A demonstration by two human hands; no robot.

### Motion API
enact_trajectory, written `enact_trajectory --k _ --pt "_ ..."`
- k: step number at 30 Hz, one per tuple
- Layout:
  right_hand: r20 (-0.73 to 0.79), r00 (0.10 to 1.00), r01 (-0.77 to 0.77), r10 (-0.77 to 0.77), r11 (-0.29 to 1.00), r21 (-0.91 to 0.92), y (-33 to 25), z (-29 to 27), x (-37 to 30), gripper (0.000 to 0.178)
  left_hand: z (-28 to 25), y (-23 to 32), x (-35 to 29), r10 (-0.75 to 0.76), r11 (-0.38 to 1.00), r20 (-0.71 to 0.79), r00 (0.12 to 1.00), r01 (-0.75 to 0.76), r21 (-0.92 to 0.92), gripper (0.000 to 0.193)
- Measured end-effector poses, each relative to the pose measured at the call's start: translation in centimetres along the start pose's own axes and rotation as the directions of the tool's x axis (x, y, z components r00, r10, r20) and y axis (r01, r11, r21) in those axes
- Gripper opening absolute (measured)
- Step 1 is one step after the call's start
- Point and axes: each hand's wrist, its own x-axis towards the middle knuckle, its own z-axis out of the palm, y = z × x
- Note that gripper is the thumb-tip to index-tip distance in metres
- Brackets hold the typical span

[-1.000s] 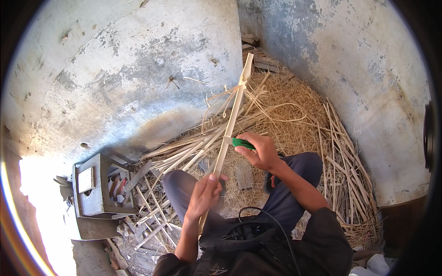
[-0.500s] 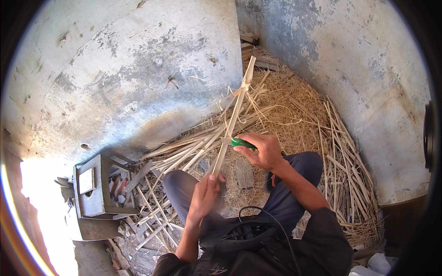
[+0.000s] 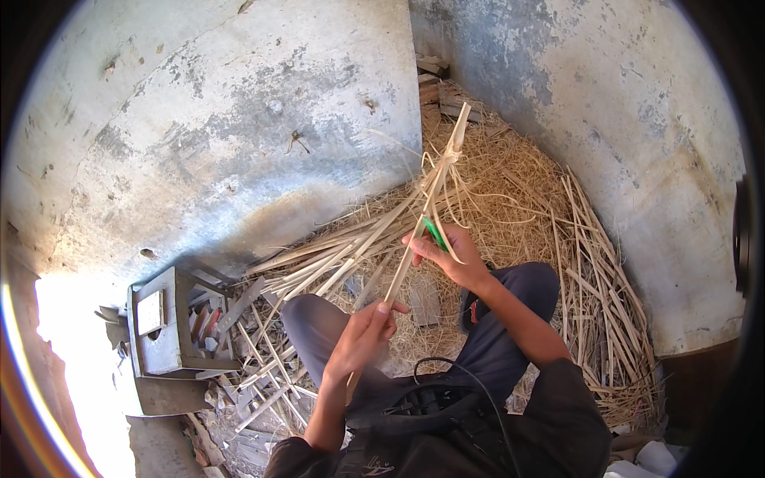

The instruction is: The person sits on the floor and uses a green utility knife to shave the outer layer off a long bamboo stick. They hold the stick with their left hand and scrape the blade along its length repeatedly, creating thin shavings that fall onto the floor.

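Note:
A long pale strip of split wood or cane slants up and away in front of my knees, with thin curled shavings hanging near its far end. My left hand is closed round its near part, by my left knee. Against its middle is my right hand, closed on a green-handled knife. The thumb of that hand presses on the strip beside the handle. The blade is mostly hidden or too thin to make out. One loose curl runs past the right fingers.
Straw-like shavings heap up ahead. Long strips lie at the left and more strips at the right. A wooden box with scraps stands at far left. Two worn walls meet ahead.
The strip's far end has swung to the right and slightly nearer. My right hand has turned the knife, its handle now more upright, and the thumb now touches the strip. My left hand shifted slightly right.

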Motion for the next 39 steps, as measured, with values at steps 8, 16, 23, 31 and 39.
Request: enact_trajectory --k 8,16,23,31,39 --pt "-0.205 0.971 -0.079 0.123 0.974 0.210 -0.6 -2.2 0.1 0.025 -2.6 -0.1 0.1 0.228 0.875 -0.006 0.974 -0.202 0.439 0.063" --pt "-0.422 0.906 0.195 -0.042 0.926 0.325 -2.7 -7.7 0.7 0.027 -6.3 -0.1 -3.8 0.202 0.824 0.006 0.979 -0.173 0.540 0.080" --pt "-0.539 0.840 0.316 -0.067 0.867 0.385 -3.7 -10.9 0.6 0.028 -7.4 0.6 -4.0 0.078 0.919 0.116 0.990 -0.116 0.377 0.052" --pt "-0.597 0.797 0.299 -0.094 0.920 0.254 -3.6 -10.7 0.4 0.044 -6.4 0.7 -3.1 0.231 0.888 0.017 0.973 -0.218 0.404 0.047" --pt "-0.480 0.846 0.284 -0.234 0.958 0.033 -2.0 -5.4 0.2 0.052 -3.5 1.7 -2.4 0.205 0.921 -0.244 0.948 -0.103 0.375 0.047"
